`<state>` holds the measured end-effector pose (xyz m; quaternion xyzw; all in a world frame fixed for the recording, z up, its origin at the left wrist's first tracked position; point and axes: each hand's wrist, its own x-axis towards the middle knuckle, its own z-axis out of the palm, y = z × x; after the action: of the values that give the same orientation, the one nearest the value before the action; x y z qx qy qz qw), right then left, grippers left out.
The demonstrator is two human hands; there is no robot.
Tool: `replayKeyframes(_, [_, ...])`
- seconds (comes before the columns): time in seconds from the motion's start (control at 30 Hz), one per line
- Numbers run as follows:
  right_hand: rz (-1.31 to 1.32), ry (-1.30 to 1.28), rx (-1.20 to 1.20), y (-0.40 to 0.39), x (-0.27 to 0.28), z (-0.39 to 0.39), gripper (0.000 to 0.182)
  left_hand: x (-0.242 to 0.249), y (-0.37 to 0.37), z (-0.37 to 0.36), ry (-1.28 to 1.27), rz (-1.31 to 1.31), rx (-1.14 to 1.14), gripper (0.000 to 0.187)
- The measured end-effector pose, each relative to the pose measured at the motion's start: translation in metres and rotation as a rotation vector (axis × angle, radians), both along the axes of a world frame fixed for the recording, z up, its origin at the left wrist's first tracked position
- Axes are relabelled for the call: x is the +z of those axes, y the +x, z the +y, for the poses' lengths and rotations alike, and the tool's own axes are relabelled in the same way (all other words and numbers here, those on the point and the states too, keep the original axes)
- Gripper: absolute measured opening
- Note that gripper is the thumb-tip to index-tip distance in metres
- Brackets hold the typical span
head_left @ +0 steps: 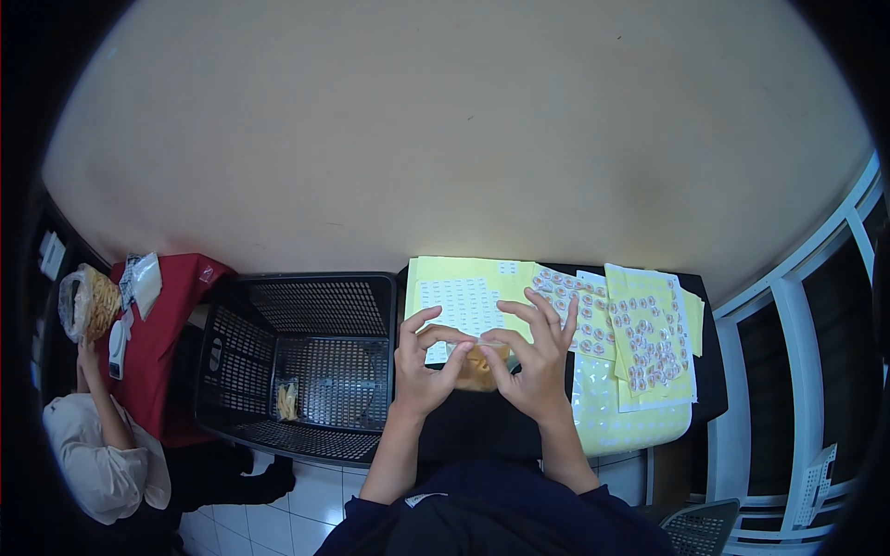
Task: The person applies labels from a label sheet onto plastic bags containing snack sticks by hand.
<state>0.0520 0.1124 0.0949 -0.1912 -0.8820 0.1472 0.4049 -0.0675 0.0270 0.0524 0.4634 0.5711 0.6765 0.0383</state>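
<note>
Both left hand [428,366] and right hand [538,363] pinch one packet [476,375] between them.
Each grip presses thumb to forefinger at the packet's top (other fingers fanned); beyond, a label sheet [454,298] lies on the desk [712,385].

The left hand [424,378] and right hand [540,372] pinch a small packet [476,378]; black basket [357,296] left, sticker sheets [649,338] right

I hold the left hand [426,368] just beside the right hand [538,363], thumbs and index fingers pinched between them, other fingers raised, forearms spreading below.
</note>
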Motion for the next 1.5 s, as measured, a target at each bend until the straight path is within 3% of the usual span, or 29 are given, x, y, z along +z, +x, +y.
replayKeyframes(0.27, [-0.019, 0.095, -0.109, -0.007, -0.007, -0.008, 0.005, 0.008, 0.000, -0.004, -0.033, 0.230, 0.059, 0.049])
replayKeyframes(0.5, [-0.018, 0.053, -0.070, -0.001, -0.012, -0.010, 0.004, 0.004, 0.003, -0.009, -0.044, 0.242, 0.044, 0.050])
replayKeyframes(0.67, [-0.170, -0.134, 0.116, 0.023, -0.022, -0.004, 0.003, -0.007, 0.002, -0.034, -0.247, 0.053, -0.210, 0.057])
replayKeyframes(0.83, [-0.277, -0.335, 0.284, 0.032, -0.056, -0.002, 0.012, -0.036, 0.017, -0.046, -0.322, 0.004, -0.180, 0.055])
replayKeyframes(0.9, [-0.251, -0.432, 0.296, 0.029, -0.071, 0.003, 0.012, -0.055, 0.022, -0.042, -0.316, -0.360, -0.219, 0.055])
replayKeyframes(0.93, [-0.220, -0.522, 0.310, 0.026, -0.080, 0.008, 0.012, -0.060, 0.022, -0.041, -0.317, -0.361, -0.220, 0.055])
replayKeyframes(1.0, [-0.175, -0.533, 0.341, 0.020, -0.092, 0.017, 0.012, -0.069, 0.024, -0.039, -0.273, -0.641, -0.440, 0.051])
replayKeyframes(1.03, [-0.175, -0.606, 0.382, 0.016, -0.092, 0.020, 0.011, -0.073, 0.019, -0.042, -0.472, -0.600, -0.530, 0.042])
replayKeyframes(1.13, [-0.180, -0.682, 0.436, 0.002, -0.097, 0.033, 0.011, -0.101, 0.014, -0.034, -0.337, -0.708, -0.549, 0.034])
replayKeyframes(1.2, [0.095, -0.718, 0.188, -0.013, -0.121, 0.052, 0.017, -0.116, 0.008, -0.026, -0.240, -0.957, -0.432, 0.031])
replayKeyframes(1.23, [0.093, -0.716, 0.187, -0.019, -0.132, 0.064, 0.017, -0.112, 0.004, -0.021, -0.174, -1.127, -0.418, 0.033])
replayKeyframes(1.27, [0.065, -0.591, 0.041, -0.026, -0.142, 0.076, 0.023, -0.108, -0.002, -0.016, -0.106, -1.294, -0.402, 0.035])
replayKeyframes(1.3, [0.037, -0.465, -0.102, -0.032, -0.150, 0.086, 0.028, -0.125, -0.012, -0.014, -0.057, -1.454, -0.508, 0.042])
replayKeyframes(1.33, [0.036, -0.465, -0.100, -0.037, -0.153, 0.092, 0.028, -0.126, -0.022, -0.013, 0.136, -1.473, -0.886, 0.040])
replayKeyframes(1.4, [-0.074, -0.397, -0.140, -0.048, -0.161, 0.101, 0.040, -0.122, -0.022, -0.003, 0.164, -1.651, -0.609, 0.040])
replayKeyframes(1.5, [-0.231, -0.352, -0.187, -0.056, -0.171, 0.105, 0.046, -0.126, -0.022, -0.002, 0.237, -1.724, -0.545, 0.040])
